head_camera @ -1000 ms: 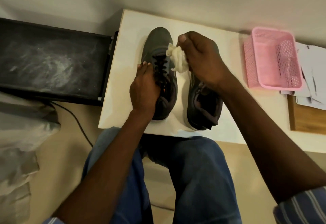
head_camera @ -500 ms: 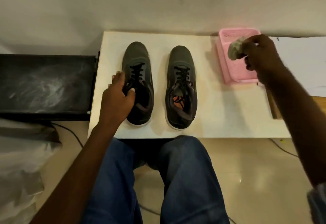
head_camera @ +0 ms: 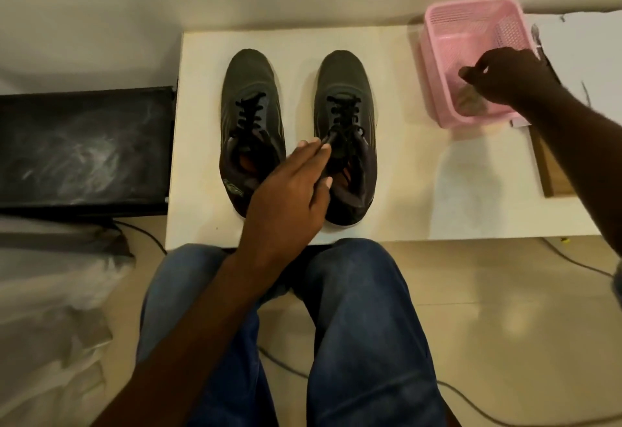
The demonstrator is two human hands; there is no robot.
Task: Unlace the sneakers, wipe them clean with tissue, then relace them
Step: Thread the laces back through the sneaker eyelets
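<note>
- The left hand is stretched out flat over the two shoes, fingers straight, tips at the right shoe's laces.
- Both shoes, left shoe too, are laced and set side by side on the table.
- The right hand is held over the pink basket, fingers curled; whether anything is held cannot be told.
- A tissue is seen in the basket.

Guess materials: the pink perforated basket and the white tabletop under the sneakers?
Pink perforated basket: looks like moulded plastic, semi-matte; thin walls carry a regular grid of small holes. White tabletop: probably laminate or painted board, smooth and low-sheen; flat, sharp-edged, with a soft light patch near the basket. The core material cannot be told.
</note>
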